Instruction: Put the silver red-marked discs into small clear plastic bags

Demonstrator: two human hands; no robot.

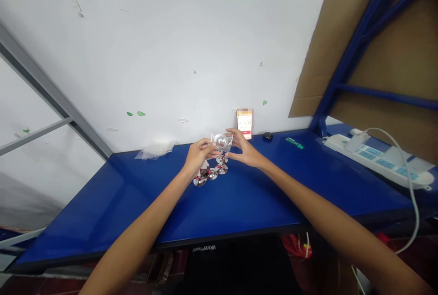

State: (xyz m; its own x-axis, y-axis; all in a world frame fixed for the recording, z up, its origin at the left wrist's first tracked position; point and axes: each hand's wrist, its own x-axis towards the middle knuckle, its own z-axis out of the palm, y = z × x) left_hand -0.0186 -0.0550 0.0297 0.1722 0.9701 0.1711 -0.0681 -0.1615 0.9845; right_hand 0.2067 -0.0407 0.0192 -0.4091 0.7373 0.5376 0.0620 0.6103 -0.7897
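Plastic bag (227,146) with a metal disc (221,141) inside is held above the blue table (239,208), left hand (199,152) pinching one side, right hand (247,151) spread at the other edge

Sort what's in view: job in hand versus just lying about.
Likely part of the job:
clear plastic bag, apparently with a round silver metal disc inside, held in the left hand
shiny silver discs with red marks, near the hands
crumpled clear plastic, probably

Apparently just lying about:
upright phone with a lit screen
rounded black object
small green object
white plastic power strip
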